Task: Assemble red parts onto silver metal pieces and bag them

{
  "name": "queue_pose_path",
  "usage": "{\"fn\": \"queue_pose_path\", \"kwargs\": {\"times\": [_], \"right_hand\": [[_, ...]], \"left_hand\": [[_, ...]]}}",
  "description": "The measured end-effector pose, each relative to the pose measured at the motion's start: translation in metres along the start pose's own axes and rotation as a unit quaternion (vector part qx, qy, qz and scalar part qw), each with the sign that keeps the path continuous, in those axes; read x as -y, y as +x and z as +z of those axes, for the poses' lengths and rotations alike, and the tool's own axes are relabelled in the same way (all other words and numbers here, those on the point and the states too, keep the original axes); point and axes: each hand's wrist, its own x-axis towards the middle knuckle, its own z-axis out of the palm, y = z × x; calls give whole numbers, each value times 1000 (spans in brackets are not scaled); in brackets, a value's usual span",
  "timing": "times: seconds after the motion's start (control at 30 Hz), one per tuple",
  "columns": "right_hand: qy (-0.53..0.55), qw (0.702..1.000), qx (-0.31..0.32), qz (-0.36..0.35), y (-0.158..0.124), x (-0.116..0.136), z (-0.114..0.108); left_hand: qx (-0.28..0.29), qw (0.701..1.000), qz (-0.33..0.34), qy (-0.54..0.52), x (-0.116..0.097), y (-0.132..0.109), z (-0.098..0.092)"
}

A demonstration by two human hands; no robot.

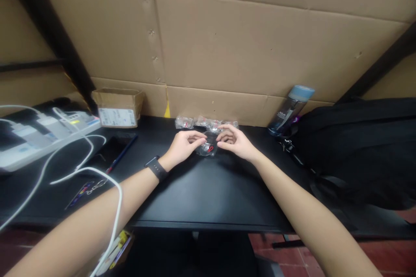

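Note:
A small clear plastic packet [207,149] with a red piece inside is between my two hands, over the black desk [208,194]. My left hand [186,146], with a dark watch on its wrist, has thumb and fingers closed at the packet's left edge. Beside the packet's right edge is my right hand [236,142], its fingers bent and its thumb apart from the index finger. Just behind the hands, several similar clear packets [184,122] lie in a row along the cardboard wall [227,52].
At left are a white power strip [48,140] with plugs, loose white cables [118,207] crossing my left forearm, a dark tablet-like device [112,153] and a small cardboard box [117,108]. A water bottle [289,112] and a black backpack [360,151] stand at right.

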Motion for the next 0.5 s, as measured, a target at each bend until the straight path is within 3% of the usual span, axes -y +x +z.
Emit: {"fn": "queue_pose_path", "kwargs": {"times": [0.17, 0.3, 0.5], "right_hand": [[-30, 999, -44, -11, 3, -9, 8], [-38, 996, -77, -14, 4, -10, 10], [-48, 999, -24, 8, 5, -14, 9]], "left_hand": [[14, 1000, 4, -12, 5, 3, -2], [29, 997, 34, 58, 4, 3, -7], [54, 990, 39, 121, 7, 5, -13]]}}
